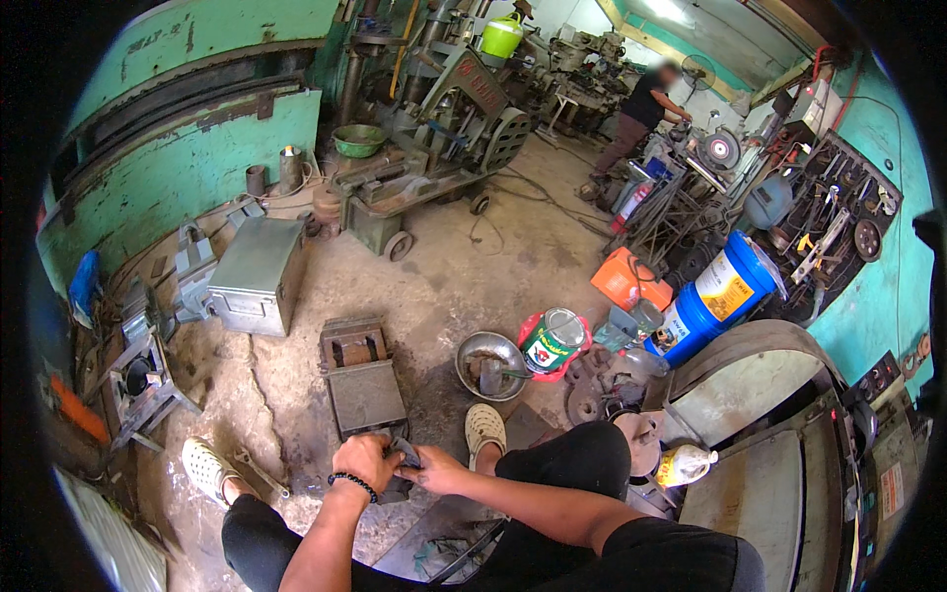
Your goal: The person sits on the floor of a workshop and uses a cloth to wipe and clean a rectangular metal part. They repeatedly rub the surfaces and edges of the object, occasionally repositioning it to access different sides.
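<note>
My left hand (363, 462), with a dark beaded bracelet at the wrist, is closed with its fingers curled. My right hand (434, 472) meets it from the right, its fingers pinched together. Between them they hold a small dark grey piece (405, 453); whether it is cloth or metal is unclear. Both hands are over the near end of a heavy grey metal block (365, 399), which has a slotted, rusty far end and lies on the floor between my feet. Its near end is partly hidden by my hands.
A metal bowl (477, 393) and green-white can (554, 340) stand right of the block. By my left shoe lies a wrench (261, 474). A grey metal box (258, 276) is at left, blue buckets (705, 296) at right. Far back, a person (639, 120) stands near machines.
</note>
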`<state>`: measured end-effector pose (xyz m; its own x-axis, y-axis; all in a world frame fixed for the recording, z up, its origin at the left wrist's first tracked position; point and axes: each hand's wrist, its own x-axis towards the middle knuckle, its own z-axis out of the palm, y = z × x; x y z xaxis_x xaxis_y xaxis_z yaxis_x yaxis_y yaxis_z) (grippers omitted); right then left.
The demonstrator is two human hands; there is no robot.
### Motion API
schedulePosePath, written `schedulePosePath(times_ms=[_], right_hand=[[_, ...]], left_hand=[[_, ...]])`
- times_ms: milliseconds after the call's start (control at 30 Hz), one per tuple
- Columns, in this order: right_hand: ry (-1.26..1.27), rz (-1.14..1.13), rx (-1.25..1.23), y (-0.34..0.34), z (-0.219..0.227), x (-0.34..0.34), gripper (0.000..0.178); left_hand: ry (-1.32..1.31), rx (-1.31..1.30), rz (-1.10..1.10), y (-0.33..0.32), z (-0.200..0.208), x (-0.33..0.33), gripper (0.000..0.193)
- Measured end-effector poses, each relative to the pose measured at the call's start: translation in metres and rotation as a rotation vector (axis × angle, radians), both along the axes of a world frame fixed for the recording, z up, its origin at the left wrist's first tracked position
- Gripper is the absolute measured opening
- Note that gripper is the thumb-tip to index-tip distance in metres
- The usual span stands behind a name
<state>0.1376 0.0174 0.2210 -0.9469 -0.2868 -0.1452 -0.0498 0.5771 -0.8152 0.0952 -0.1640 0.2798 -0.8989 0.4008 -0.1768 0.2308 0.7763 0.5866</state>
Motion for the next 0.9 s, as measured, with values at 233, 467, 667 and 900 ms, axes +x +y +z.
schedulePosePath(times_ms=[233,467,667,900], right_hand=[[0.003,-0.007,-0.006,-0.003,0.000,-0.001,0.030],[0.005,0.004,-0.011,-0.001,0.003,0.000,0.028],[-0.076,0.025,0.034,-0.003,0.005,-0.002,0.038],[0.020,0.047,-0.058,0.004,-0.019,0.002,0.037]], left_hand=[[0.012,-0.010,-0.002,0.000,0.000,0.000,0.040],[0.023,-0.011,-0.007,0.000,0.000,0.000,0.039],[0.005,-0.003,-0.016,0.000,0.002,0.000,0.039],[0.009,-0.008,-0.029,0.001,-0.007,0.001,0.038]])
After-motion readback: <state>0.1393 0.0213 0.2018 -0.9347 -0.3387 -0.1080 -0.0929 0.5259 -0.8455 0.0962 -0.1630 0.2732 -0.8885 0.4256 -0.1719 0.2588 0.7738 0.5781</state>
